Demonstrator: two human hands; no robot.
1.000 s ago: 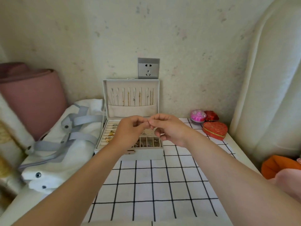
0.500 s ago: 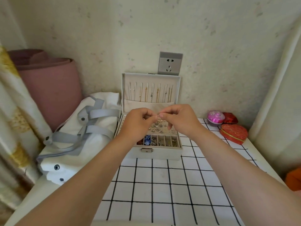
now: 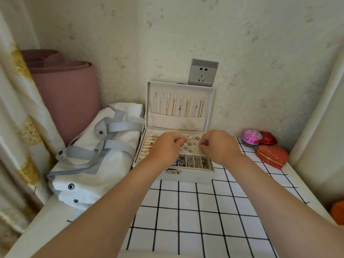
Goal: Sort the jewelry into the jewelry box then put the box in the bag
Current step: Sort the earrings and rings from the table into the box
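Pinched narrow above the open jewelry box (image 3: 188, 175) on the table (image 3: 186, 211): left hand (image 3: 168, 146) and right hand (image 3: 217, 146), held piece too small to tell. Easy to fumble a tiny stud here, losing it among the crowded earrings (image 3: 189, 144) below or bouncing it past the box's front. Could also snag neighbouring pieces. Bag (image 3: 96, 155) just left of the box, not yet used.

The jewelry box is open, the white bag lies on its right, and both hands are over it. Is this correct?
No. The head view shows the white bag on the left of the jewelry box, not its right. The box is open, with the left hand and right hand over it.
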